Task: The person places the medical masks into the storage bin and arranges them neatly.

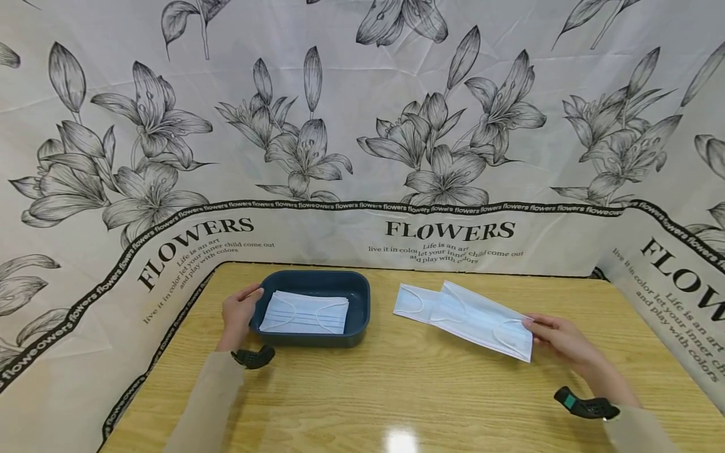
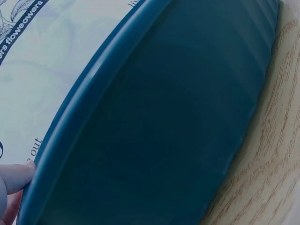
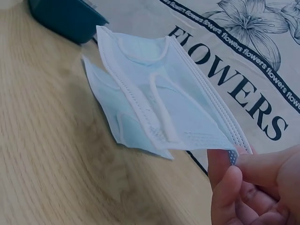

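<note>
A dark blue rectangular container stands left of centre on the table, with pale blue face masks lying flat inside. My left hand grips its left rim, thumb on top. Up close in the left wrist view, the container's wall fills most of the picture, and the fingertips touch its edge. To the right, my right hand pinches the near right corner of another face mask, held tilted above the table. Partly behind it lies one more mask, overlapped in the head view.
The wooden table reaches back to a white flower-printed cloth that hangs behind and along both sides. Black bands are worn on both wrists over light sleeves.
</note>
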